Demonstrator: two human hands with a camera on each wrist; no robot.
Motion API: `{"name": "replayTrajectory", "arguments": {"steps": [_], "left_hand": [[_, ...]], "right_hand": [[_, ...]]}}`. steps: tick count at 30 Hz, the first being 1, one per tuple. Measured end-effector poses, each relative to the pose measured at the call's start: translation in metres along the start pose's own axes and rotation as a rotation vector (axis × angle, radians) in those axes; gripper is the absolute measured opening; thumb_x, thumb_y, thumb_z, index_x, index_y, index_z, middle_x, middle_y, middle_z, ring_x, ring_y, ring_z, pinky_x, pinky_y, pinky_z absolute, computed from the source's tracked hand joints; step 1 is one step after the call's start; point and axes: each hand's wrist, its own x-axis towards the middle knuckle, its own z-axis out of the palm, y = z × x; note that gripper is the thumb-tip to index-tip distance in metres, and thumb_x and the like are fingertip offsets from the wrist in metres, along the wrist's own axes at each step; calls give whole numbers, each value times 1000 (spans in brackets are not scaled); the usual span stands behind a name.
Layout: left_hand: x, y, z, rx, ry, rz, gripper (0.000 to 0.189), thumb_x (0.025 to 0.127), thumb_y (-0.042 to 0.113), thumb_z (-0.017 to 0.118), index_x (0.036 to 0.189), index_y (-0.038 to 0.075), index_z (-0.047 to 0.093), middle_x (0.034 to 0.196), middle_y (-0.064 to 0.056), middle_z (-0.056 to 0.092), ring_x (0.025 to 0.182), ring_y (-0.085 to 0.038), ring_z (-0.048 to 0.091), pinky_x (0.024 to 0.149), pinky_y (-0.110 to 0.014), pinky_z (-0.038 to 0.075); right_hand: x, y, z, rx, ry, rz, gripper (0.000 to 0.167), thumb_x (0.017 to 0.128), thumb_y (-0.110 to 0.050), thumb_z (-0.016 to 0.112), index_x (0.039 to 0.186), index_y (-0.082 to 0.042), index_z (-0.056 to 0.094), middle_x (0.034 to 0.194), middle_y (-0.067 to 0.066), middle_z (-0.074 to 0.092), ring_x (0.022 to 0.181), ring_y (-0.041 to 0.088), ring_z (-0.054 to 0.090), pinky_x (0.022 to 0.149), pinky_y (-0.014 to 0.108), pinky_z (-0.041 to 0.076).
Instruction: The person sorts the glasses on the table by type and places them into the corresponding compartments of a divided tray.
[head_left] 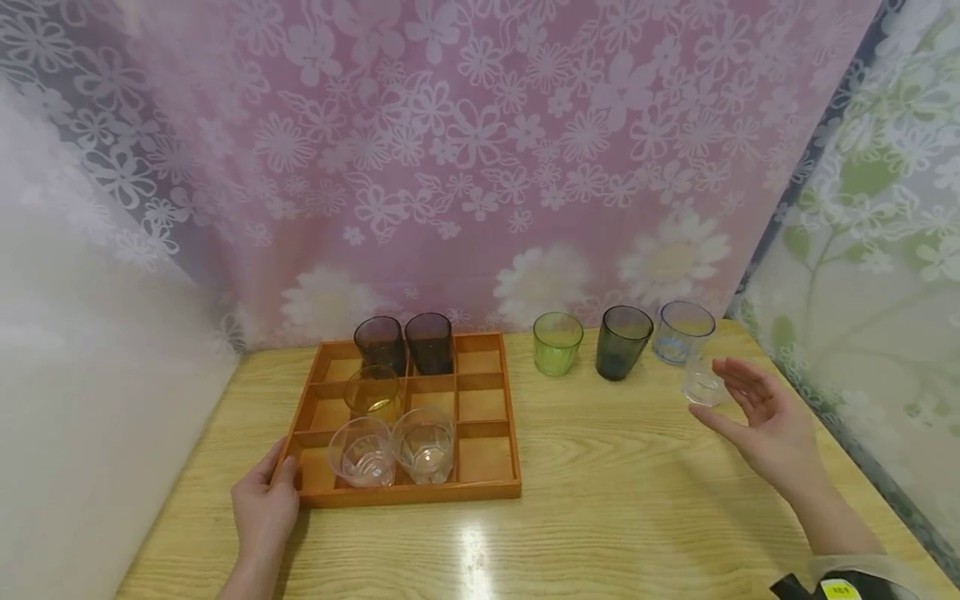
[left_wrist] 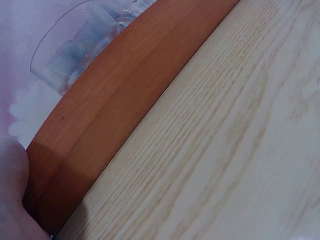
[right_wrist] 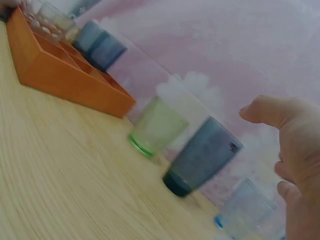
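My left hand (head_left: pixel 266 504) grips the front left corner of an orange-brown wooden tray (head_left: pixel 408 497) divided into compartments, its thumb over the rim. Two dark glasses stand in the tray's back row, dark glass (head_left: pixel 378 343) left of dark glass (head_left: pixel 430 346). An amber glass (head_left: pixel 372 392) sits in the middle row at left. Two clear glasses, one clear glass (head_left: pixel 362 454) and another clear glass (head_left: pixel 424 446), occupy the front row. At the right, my right hand (head_left: pixel 772 425) is beside a small clear glass (head_left: pixel 702 385), thumb and fingers spread apart with nothing between them.
Along the back of the wooden table (head_left: pixel 600 500) stand a green glass (head_left: pixel 557 346), a dark grey glass (head_left: pixel 622 343) and a blue-tinted glass (head_left: pixel 682 333). The flowered pink curtain (head_left: pixel 480 167) hangs right behind them. Pale cloth closes off both sides.
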Motion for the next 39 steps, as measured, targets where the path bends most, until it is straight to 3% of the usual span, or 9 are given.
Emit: {"name": "replayTrajectory", "arguments": {"steps": [3,9,15,19,25,29,31,34,39], "left_hand": [[0,1,0,-7,-3,4,45,110,16,56,153,4,55,153,-16,53,145,-33,44,115,-42,41],[-1,2,0,-7,7,9,44,110,14,56,152,3,56,152,-18,54,143,-34,47,104,-16,43],[-1,3,1,-13,7,25,43,109,11,56,151,1,56,151,-21,54,143,-36,46,114,-41,41],[0,4,1,-7,12,28,43,109,10,57,151,1,57,151,-20,55,143,-35,46,114,-44,41],[-1,3,1,-18,14,28,43,109,10,57,151,0,56,152,-22,53,145,-37,44,116,-52,38],[-1,3,1,-19,11,35,43,109,10,57,151,-1,56,152,-23,53,145,-37,44,116,-54,37],[-1,3,1,-9,17,40,42,108,8,58,150,0,58,150,-22,55,144,-36,45,116,-51,39],[0,2,1,8,31,52,42,107,6,59,148,0,59,148,-22,57,141,-34,48,114,-44,42],[-1,1,-1,13,34,56,42,107,7,59,148,0,60,147,-21,58,140,-34,50,101,-11,42]], "right_hand": [[3,4,-14,-68,65,-15,75,77,28,77,145,10,51,139,-1,62,130,7,57,108,14,41],[11,17,-34,-175,145,62,76,84,19,79,151,-2,49,140,-11,57,130,0,52,108,10,38],[16,42,-42,-272,203,130,82,86,10,82,156,-3,42,140,-16,53,131,0,49,112,13,36],[21,59,-44,-298,196,193,86,92,-2,82,162,-3,31,148,-12,46,140,10,42,118,17,30],[30,80,-40,-259,163,336,99,98,-20,79,169,-11,11,166,8,31,154,25,28,123,21,23],[33,89,-35,-260,135,393,98,98,-27,80,169,-14,14,161,0,38,153,25,29,115,14,31],[35,91,-32,-296,112,400,97,98,-30,80,169,-12,17,157,-2,42,153,26,32,106,8,35],[39,93,-27,-356,93,397,96,96,-33,81,167,-6,22,157,7,46,149,30,38,91,3,38],[43,95,-22,-386,81,409,100,96,-35,82,167,-1,20,164,24,38,147,36,41,89,1,38]]}}
